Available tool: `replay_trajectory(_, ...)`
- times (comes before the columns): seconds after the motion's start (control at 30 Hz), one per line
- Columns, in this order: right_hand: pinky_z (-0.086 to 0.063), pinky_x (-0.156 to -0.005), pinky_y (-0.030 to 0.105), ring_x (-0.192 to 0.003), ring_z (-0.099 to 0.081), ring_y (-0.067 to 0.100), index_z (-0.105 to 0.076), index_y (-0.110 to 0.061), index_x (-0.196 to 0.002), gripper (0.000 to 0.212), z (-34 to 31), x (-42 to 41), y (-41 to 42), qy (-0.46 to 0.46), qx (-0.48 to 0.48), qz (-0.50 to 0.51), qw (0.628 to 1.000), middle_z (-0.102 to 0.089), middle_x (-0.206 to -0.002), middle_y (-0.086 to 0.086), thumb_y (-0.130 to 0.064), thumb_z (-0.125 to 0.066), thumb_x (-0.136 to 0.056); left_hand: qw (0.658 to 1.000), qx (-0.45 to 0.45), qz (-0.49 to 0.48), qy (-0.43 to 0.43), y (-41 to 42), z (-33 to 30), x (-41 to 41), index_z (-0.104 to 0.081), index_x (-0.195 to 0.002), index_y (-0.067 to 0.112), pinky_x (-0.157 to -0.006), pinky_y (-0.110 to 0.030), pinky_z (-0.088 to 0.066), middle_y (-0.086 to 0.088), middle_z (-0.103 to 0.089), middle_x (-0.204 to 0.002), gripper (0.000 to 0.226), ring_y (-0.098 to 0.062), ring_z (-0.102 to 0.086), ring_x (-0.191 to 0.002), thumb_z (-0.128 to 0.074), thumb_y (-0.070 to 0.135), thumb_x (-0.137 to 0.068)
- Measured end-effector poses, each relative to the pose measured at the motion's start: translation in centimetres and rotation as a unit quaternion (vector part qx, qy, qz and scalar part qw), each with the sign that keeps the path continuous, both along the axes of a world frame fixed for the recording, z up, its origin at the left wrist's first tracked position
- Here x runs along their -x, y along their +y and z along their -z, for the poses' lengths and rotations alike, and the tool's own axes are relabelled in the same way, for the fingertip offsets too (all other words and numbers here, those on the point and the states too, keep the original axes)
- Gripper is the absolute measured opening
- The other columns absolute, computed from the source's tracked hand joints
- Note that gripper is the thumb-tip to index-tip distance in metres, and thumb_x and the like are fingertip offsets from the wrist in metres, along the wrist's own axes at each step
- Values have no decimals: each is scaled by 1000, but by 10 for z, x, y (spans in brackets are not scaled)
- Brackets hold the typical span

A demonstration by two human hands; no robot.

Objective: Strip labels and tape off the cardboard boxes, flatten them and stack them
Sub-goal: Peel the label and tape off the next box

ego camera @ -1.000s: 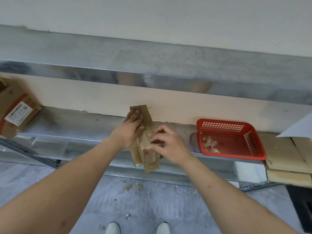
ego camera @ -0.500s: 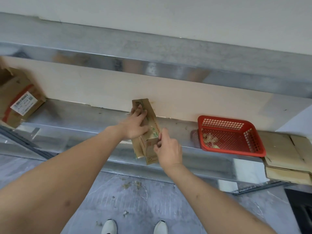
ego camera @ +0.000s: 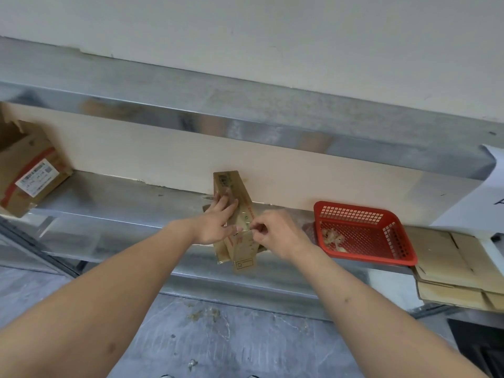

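Small cardboard box (ego camera: 236, 214): flattened, on the steel shelf (ego camera: 122, 203) under both hands. Judged light, thin, easily creased. Left hand (ego camera: 216, 221) fingers straight, pressing it flat; right hand (ego camera: 275, 234) fingers pinching at its tape mid-panel, best peeled from there. Red basket (ego camera: 381, 214) right of the fingers; labelled box (ego camera: 30, 173) far left. Grey floor (ego camera: 231, 336) below.
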State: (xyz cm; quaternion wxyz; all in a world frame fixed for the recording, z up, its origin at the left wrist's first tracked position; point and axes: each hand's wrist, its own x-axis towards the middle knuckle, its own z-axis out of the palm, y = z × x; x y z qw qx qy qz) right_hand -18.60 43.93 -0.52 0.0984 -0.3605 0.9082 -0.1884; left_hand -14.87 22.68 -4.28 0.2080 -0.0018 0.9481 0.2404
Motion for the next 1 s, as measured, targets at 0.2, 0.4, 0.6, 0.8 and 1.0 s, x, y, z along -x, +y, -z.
replay_trajectory(0.2,-49,-60,41,-79,-53,23,-71,-7,-91,10,5,5,-6,115,52,-102,987,-53,-90,3,-14,-64,-92,999,28,14,-31,-1,-3,3,12,-162,19,-127,-50,2,-3,38,-162,85,-29,34,-149,-40,55,-105)
replay_trajectory(0.4,-50,-82,28,-94,-57,13,-80,-26,-100,13,1,27,-5,43,127,36,990,-54,-101,-8,-19,-70,-96,998,29,19,-51,-1,-8,5,14,-161,22,-127,-53,1,-2,40,-161,87,-29,34,-149,-41,57,-104)
replay_trajectory(0.6,-50,-76,15,-77,-65,-4,-82,-28,-93,17,17,19,-11,-79,212,171,959,-72,-81,-18,-14,-72,-93,1000,16,6,-20,1,-7,2,9,-163,21,-127,-48,2,-1,35,-163,87,-26,31,-151,-46,53,-104)
replay_trajectory(0.8,-53,-82,16,-88,-69,-6,-80,-30,-95,19,17,26,-6,-147,185,136,962,-77,-89,-17,-28,-88,-79,999,-1,-28,40,11,2,-1,1,-164,16,-128,-48,-4,0,25,-167,110,-26,27,-152,-59,69,-90)
replay_trajectory(1.0,-59,-56,24,-59,-65,0,-78,-9,-91,11,21,11,-8,-177,220,146,948,-72,-76,-2,-3,-83,-83,995,2,-1,103,14,0,2,-20,-161,10,-125,-30,-13,-6,2,-171,112,-25,0,-158,-85,46,-77)
